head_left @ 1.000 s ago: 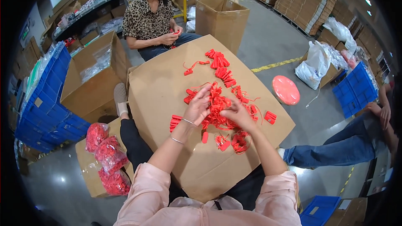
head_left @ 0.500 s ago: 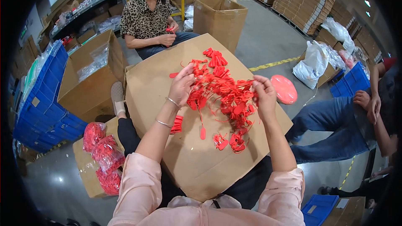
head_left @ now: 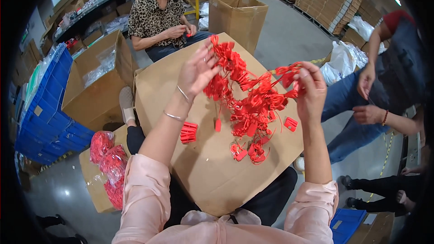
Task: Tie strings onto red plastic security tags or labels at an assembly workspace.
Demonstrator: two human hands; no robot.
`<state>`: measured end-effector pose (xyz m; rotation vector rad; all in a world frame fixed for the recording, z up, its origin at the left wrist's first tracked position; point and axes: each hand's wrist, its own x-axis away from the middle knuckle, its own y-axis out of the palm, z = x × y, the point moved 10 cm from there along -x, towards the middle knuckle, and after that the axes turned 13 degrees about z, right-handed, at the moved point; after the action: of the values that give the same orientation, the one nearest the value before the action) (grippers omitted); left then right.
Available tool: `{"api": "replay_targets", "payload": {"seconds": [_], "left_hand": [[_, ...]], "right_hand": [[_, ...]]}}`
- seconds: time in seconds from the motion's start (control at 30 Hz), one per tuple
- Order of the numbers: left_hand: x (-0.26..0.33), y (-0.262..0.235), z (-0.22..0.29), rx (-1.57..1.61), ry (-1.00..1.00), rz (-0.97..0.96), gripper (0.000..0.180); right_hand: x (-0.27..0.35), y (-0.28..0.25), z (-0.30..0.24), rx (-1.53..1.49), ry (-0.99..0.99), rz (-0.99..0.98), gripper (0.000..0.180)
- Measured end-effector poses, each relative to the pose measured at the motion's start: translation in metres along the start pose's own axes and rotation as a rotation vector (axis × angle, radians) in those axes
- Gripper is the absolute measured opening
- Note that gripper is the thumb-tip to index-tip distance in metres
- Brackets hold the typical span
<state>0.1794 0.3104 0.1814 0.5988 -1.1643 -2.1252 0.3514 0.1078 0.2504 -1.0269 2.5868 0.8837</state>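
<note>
A tangled mass of red corded tags (head_left: 260,101) is stretched between my two hands, raised partly off the cardboard tabletop (head_left: 199,176). My left hand (head_left: 199,70) holds its upper left end, fingers fairly straight and the cords partly hidden behind them. With thumb and fingers closed, my right hand (head_left: 313,88) pinches looped cords at the right end. Single tags dangle from the middle. A neat red bundle (head_left: 189,132) lies near my left forearm, and a smaller red bundle (head_left: 290,124) lies below my right hand. Loose red pieces (head_left: 246,152) rest on the near side.
Across the table a seated person (head_left: 158,22) handles a small red piece. Another person (head_left: 384,72) stands close at the right. Open cartons (head_left: 237,16) and blue crates (head_left: 49,113) surround the table. Bagged red goods (head_left: 110,162) lie on a carton at the left.
Both hands have risen and moved apart, lifting and spreading the red tangle. The small bundle at right now shows. The person at right has come nearer, and the round red seat is no longer visible.
</note>
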Motion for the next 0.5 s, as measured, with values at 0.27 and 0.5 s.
{"api": "replay_targets", "payload": {"seconds": [0.27,0.5], "left_hand": [[0.02,-0.003,0.009,-0.202,-0.019,0.1,0.028],[0.069,-0.192,-0.048,-2.131,-0.206,0.194,0.037]], "right_hand": [[0.003,-0.022,-0.001,0.103,0.013,0.046,0.018],[0.071,-0.045,0.152,1.399,-0.152,-0.574,0.022]]}}
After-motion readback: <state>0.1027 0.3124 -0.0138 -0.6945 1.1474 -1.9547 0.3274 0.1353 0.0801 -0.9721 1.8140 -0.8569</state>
